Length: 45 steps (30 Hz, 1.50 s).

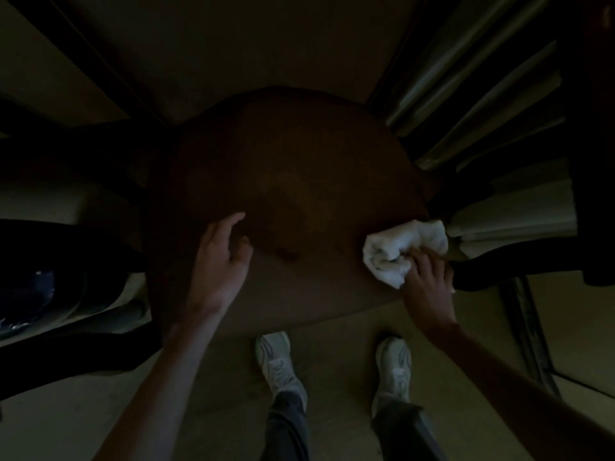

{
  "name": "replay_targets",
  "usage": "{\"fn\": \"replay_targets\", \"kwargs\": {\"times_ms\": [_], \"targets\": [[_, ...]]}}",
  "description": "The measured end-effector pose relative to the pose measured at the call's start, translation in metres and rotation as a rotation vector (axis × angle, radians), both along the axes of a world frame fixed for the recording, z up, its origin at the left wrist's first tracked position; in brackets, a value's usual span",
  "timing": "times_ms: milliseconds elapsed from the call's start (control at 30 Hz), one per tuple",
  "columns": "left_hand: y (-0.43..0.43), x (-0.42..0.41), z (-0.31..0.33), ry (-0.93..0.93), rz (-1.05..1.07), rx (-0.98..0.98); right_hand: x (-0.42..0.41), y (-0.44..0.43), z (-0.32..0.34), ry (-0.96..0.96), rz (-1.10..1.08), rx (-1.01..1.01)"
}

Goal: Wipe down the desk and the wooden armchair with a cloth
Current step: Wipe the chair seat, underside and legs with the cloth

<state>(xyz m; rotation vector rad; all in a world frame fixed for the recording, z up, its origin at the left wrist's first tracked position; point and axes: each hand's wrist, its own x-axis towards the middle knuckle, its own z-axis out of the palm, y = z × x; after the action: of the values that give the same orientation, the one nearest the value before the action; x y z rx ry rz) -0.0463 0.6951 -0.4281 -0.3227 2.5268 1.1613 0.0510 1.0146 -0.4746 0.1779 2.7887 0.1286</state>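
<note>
The person stands over the wooden armchair (293, 201) and looks straight down on its seat; the work is now on the chair part of the task, and I judge it is somewhere in the middle of that part, because the cloth (402, 249) sits at the right edge of the seat, near the right armrest (519, 261), while the rest of the seat shows no clear sign of being wiped or not; the light is too dim to tell clean wood from dusty wood; the desk is not clearly in view, so I cannot tell if it is already done; the backrest slats (472, 94) on the far right and the armrests probably still wait; the right hand (427, 287) is closed around the near end of the cloth and presses it on the wood; the left hand (219, 264) lies open and flat on the near-left part of the seat, fingers loosely spread, holding nothing, it seems to steady the chair; the cloth is white, soft and bunched into a thick crumpled roll; the seat is dark brown, rounded and smooth, with a faint shine near its middle; two pale shoes (276, 364) stand on the floor just near of the seat.
</note>
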Motion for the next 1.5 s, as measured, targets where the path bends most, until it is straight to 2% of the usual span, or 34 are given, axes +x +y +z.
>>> {"fn": "replay_targets", "kwargs": {"times_ms": [100,167,267,333,433,533,633,733,867,1033,1167,1267,1367,1500], "targets": [[-0.006,0.0,0.001,0.02,-0.066,-0.019,0.002,-0.052,-0.011,-0.012,-0.235,-0.106],[-0.021,0.001,0.001,0.041,-0.064,-0.02,0.003,-0.1,-0.017,-0.026,-0.229,-0.2],[-0.051,0.002,0.001,0.057,0.035,-0.011,0.005,-0.193,-0.018,-0.071,-0.032,-0.314],[-0.07,0.006,0.003,0.069,0.066,-0.019,0.009,-0.257,-0.017,-0.011,0.174,-0.417],[-0.095,0.014,0.003,0.108,0.082,-0.027,0.016,-0.323,-0.016,-0.018,0.462,-0.562],[-0.109,0.021,0.002,0.102,0.136,-0.046,0.011,-0.317,-0.025,0.021,0.603,-0.535],[-0.106,0.024,0.002,0.086,0.125,-0.038,-0.006,-0.263,-0.031,0.052,0.757,-0.447],[-0.09,0.021,0.005,0.065,0.09,-0.019,-0.022,-0.194,-0.028,0.061,0.696,-0.285],[-0.064,0.013,0.01,0.027,0.064,0.021,-0.034,-0.097,-0.014,0.061,0.455,-0.093],[-0.036,0.012,0.013,0.016,0.035,0.042,-0.032,-0.034,0.007,-0.095,0.098,-0.021],[-0.029,0.019,0.015,-0.009,-0.009,0.017,-0.025,0.007,0.015,0.026,-0.028,-0.003],[-0.029,0.02,0.014,-0.023,0.028,0.022,-0.02,-0.014,0.007,0.096,-0.052,-0.037],[-0.031,0.024,0.014,-0.028,0.052,0.024,-0.015,-0.081,-0.005,0.085,-0.109,-0.142],[-0.046,0.033,0.013,-0.001,0.033,-0.006,0.0,-0.173,-0.012,0.138,0.035,-0.415]]}}
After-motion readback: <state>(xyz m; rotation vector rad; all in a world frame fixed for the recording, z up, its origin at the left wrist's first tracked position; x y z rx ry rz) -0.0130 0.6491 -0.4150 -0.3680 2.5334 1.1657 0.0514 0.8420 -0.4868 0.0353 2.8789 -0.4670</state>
